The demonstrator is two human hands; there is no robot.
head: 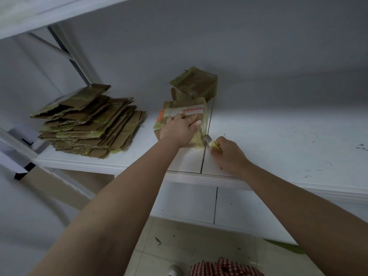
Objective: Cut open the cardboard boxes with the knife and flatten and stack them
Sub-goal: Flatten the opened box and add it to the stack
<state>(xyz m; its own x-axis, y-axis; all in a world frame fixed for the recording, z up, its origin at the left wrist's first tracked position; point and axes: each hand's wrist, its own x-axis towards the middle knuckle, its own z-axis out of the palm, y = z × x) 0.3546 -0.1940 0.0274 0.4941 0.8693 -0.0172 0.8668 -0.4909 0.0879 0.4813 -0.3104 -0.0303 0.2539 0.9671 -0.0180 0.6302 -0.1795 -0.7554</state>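
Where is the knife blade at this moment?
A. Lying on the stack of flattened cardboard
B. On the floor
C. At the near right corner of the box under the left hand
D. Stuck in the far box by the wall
C: the right hand holds the knife with its blade at the near right corner of the labelled box, which the left hand presses down.

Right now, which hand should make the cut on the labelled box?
Right. The right hand already grips the knife, its blade at the near right corner of the labelled box. The left hand lies flat on top, pinning the box to the shelf, so it likely suits holding.
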